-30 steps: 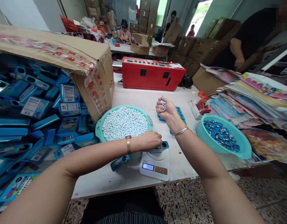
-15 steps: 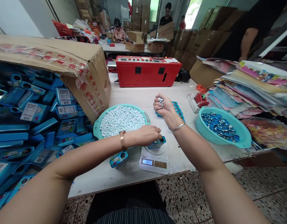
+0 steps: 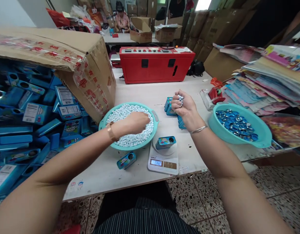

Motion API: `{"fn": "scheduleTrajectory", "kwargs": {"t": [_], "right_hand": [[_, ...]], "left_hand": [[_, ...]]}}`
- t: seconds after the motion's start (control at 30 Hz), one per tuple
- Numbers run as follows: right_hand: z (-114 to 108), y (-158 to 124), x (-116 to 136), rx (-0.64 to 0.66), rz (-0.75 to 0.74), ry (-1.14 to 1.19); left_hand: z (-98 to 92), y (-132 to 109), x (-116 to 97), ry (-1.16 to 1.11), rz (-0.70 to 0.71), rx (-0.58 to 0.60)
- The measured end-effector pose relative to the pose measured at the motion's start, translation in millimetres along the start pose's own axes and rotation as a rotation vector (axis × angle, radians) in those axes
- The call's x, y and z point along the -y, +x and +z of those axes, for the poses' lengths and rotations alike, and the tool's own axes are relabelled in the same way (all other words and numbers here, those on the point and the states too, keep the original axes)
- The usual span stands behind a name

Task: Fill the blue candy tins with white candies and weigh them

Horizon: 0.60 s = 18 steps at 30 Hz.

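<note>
My left hand (image 3: 136, 122) reaches into a teal basin (image 3: 155, 116) of small white candies, fingers curled down among them. My right hand (image 3: 183, 104) is held up as a fist around a handful of the same white candies (image 3: 180, 97). A small blue tin (image 3: 166, 142) lies on a white digital scale (image 3: 162, 161) between my arms. Another blue tin (image 3: 126, 160) lies on the table left of the scale. Several blue tins (image 3: 169, 106) are stacked behind my right hand.
A large cardboard box (image 3: 67, 55) on its side spills blue tins (image 3: 30, 113) at left. A second teal basin (image 3: 240, 126) with blue round lids stands at right, beside piles of printed sheets (image 3: 264, 84). A red machine (image 3: 155, 64) sits at the back. People work at a far table.
My left hand left the tin on the scale and moved up-left into the candy basin. The right fist stays raised. The scale reading changed.
</note>
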State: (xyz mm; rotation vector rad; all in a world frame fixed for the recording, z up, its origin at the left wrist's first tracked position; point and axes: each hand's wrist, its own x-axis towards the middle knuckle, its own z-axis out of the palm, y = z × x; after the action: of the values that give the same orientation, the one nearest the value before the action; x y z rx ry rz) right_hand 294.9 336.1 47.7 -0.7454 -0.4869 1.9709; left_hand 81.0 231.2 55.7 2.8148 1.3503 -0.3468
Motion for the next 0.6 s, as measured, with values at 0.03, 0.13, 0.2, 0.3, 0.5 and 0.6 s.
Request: {"fn": "scheduleTrajectory", "kwargs": {"t": [0.03, 0.13, 0.2, 0.3, 0.5, 0.6], "right_hand": [[-4, 0, 1, 0.01, -0.001, 0.006], [-15, -1, 3, 0.031, 0.01, 0.033], [-24, -4, 6, 0.037, 0.019, 0.076], [-41, -13, 13, 0.054, 0.029, 0.138], [-78, -35, 20, 0.122, 0.003, 0.176], [-88, -44, 14, 0.101, 0.021, 0.231]], "left_hand": [[1.9, -7, 11, 0.036, -0.089, 0.063], [14.3, -24, 32, 0.023, -0.214, 0.096], [22.2, -32, 35, -0.066, -0.249, -0.017], [27.8, -38, 26, -0.179, -0.292, -0.183], [31.4, -32, 1, -0.28, -0.172, -0.277], [33.7, -25, -11, -0.3, -0.111, -0.274]]}}
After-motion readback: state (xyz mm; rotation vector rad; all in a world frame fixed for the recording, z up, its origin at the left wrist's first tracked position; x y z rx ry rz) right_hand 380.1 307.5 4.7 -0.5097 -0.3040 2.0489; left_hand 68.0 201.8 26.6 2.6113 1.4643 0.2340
